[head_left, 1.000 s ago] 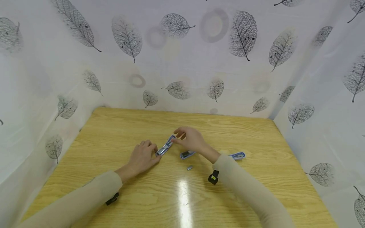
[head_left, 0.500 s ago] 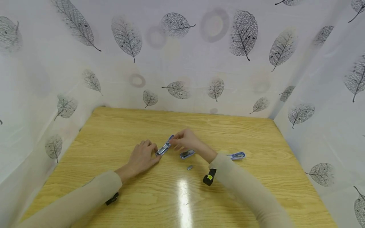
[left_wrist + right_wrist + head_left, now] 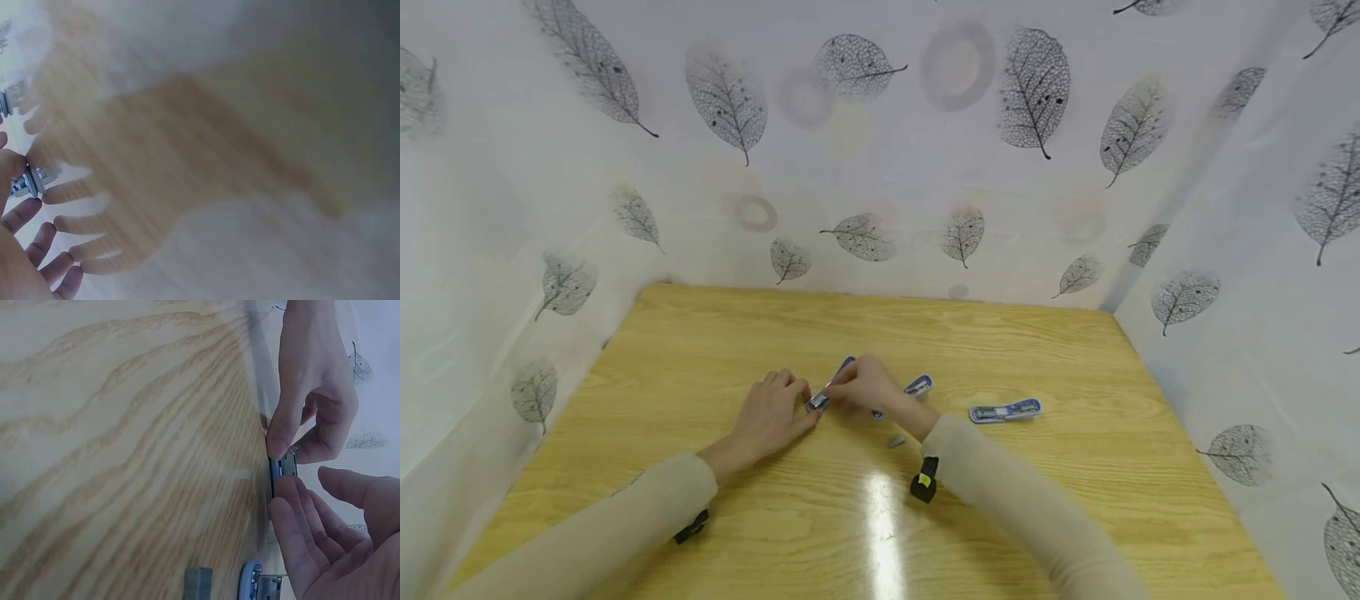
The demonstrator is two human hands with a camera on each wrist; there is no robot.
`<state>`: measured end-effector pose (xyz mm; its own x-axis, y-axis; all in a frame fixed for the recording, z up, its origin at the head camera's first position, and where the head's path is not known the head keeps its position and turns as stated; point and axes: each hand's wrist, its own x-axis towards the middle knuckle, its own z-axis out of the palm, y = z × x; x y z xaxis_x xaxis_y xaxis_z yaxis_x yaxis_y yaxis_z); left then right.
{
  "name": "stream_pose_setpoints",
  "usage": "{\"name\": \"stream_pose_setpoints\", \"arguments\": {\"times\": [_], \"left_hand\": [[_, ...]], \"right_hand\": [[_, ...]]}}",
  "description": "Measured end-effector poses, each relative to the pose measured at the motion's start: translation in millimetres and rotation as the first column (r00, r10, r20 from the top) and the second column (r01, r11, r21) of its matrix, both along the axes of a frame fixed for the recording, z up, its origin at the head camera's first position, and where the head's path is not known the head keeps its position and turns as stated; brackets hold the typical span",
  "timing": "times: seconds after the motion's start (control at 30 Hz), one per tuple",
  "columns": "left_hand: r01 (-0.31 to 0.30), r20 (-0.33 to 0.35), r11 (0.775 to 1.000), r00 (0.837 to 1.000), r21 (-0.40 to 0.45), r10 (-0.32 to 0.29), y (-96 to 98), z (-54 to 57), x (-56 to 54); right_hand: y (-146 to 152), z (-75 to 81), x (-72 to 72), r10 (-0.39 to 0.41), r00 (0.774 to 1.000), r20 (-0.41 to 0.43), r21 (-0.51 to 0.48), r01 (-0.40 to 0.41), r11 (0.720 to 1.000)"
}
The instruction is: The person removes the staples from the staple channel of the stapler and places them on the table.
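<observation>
An opened blue stapler [image 3: 817,402] lies slanted on the table, its metal staple channel facing up. My left hand [image 3: 772,410] holds its near end between thumb and forefinger; the left wrist view also shows this grip on the stapler [image 3: 30,181]. Over the stapler's middle is my right hand [image 3: 868,387], covering part of it. In the right wrist view, the right hand's fingers [image 3: 300,512] reach the stapler with the thumb apart. A second opened stapler [image 3: 919,385] is partly hidden behind the right hand. A small grey staple strip [image 3: 897,441] lies nearer.
A third opened blue stapler [image 3: 1004,411] lies to the right of the right forearm. The wooden table [image 3: 737,533] meets leaf-patterned white sheeting [image 3: 895,150] at the back and sides. A band of glare crosses the table's front.
My right hand has moved left and down along the stapler toward my left hand. More of the second and third staplers now shows. My left hand keeps its hold in place.
</observation>
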<state>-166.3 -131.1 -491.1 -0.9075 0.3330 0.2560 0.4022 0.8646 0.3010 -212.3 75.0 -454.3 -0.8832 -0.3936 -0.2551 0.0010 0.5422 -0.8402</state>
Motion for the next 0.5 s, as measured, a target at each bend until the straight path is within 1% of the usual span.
{"name": "stream_pose_setpoints", "arguments": {"times": [0.2,0.3,0.5], "left_hand": [[0.005,-0.011,1.0,1.0,-0.007,-0.005,-0.2,-0.6,1.2],[0.008,-0.022,1.0,1.0,-0.011,-0.008,-0.5,-1.0,1.2],[0.016,-0.047,1.0,0.999,-0.009,-0.017,-0.7,-2.1,1.0]], "right_hand": [[-6.4,-1.0,1.9,0.002,1.0,-0.01,0.031,-0.002,1.0],[-8.9,-0.9,2.6,0.009,1.0,-0.004,0.024,-0.009,1.0],[-11.4,-0.4,2.8,0.003,0.999,0.037,-0.013,-0.003,1.0]]}}
